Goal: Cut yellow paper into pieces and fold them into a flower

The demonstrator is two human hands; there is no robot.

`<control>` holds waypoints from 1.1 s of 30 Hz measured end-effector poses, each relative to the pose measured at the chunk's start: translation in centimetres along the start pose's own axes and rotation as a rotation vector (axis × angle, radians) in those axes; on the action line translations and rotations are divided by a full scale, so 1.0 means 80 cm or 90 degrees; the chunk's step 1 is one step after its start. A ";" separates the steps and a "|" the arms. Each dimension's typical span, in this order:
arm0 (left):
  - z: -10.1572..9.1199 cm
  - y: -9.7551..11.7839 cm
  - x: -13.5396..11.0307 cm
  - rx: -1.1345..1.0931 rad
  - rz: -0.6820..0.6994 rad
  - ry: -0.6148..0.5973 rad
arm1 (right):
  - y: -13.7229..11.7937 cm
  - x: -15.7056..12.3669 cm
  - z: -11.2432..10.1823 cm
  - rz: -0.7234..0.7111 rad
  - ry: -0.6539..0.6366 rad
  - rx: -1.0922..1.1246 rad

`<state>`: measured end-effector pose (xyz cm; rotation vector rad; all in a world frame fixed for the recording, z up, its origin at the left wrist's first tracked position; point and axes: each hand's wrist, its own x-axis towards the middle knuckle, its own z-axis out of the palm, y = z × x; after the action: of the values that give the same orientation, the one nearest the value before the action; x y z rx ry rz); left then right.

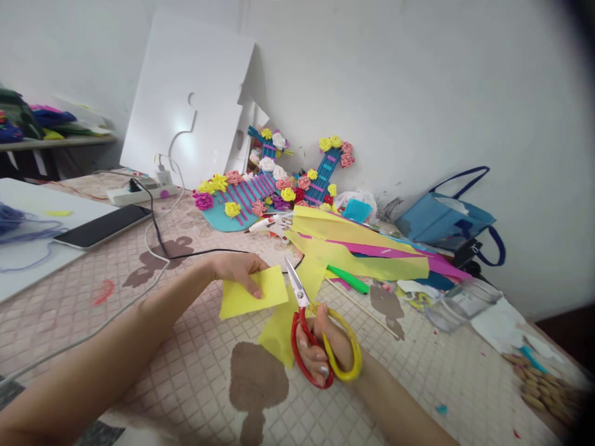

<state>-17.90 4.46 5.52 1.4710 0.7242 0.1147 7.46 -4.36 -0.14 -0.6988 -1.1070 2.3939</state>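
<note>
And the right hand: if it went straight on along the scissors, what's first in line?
Probably the white glue gun, beyond the tip of the scissors in the right hand. Depth is unclear from this one view; the blades might pass above it.

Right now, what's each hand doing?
Left hand: closed, thumb and fingers pinching a yellow paper piece.
Right hand: closed around the handles of the scissors.
</note>
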 end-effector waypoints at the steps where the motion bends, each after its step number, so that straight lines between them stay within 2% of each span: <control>1: 0.000 0.000 0.000 -0.001 -0.006 0.008 | -0.004 -0.001 0.000 -0.009 0.030 -0.019; 3: 0.000 0.000 0.001 -0.011 -0.013 0.052 | -0.015 -0.006 -0.003 -0.038 0.113 -0.085; 5: -0.001 0.001 0.003 -0.028 0.003 0.154 | -0.029 -0.012 -0.011 -0.093 0.238 -0.221; 7: -0.005 0.001 0.007 -0.033 0.036 0.288 | -0.048 -0.019 -0.023 -0.133 0.406 -0.456; 9: -0.011 -0.001 0.013 -0.012 0.055 0.404 | -0.066 -0.027 -0.038 -0.128 0.579 -0.759; 10: -0.016 -0.003 0.017 0.012 0.056 0.448 | -0.075 -0.031 -0.045 -0.104 0.633 -0.893; 12: -0.023 -0.008 0.025 0.097 0.052 0.515 | -0.088 -0.037 -0.056 0.024 0.740 -1.064; 15: -0.025 -0.015 0.035 0.315 0.040 0.634 | -0.095 -0.041 -0.064 0.173 0.784 -1.149; 17: -0.016 -0.017 0.039 0.481 0.057 0.753 | -0.095 -0.042 -0.064 0.196 0.780 -1.162; 19: 0.001 -0.015 0.042 0.620 0.125 0.837 | -0.094 -0.041 -0.064 0.191 0.778 -1.169; 20: 0.011 -0.014 0.044 0.652 0.166 0.827 | -0.093 -0.041 -0.064 0.187 0.778 -1.172; 21: 0.022 -0.012 0.046 0.658 0.207 0.783 | -0.092 -0.041 -0.064 0.183 0.780 -1.173; 24: 0.056 -0.010 0.054 0.619 0.273 0.542 | -0.091 -0.041 -0.066 0.176 0.790 -1.172; 27: 0.081 -0.014 0.060 0.598 0.350 0.349 | -0.092 -0.042 -0.071 0.170 0.790 -1.161; 29: 0.090 -0.017 0.059 0.604 0.382 0.296 | -0.092 -0.042 -0.073 0.157 0.791 -1.155; 33: 0.096 -0.022 0.057 0.660 0.362 0.254 | -0.094 -0.041 -0.073 0.162 0.791 -1.145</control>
<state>-11.03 -0.15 1.67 2.6818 0.6829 0.5384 14.70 1.73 3.33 -2.2812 -2.0969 -0.0152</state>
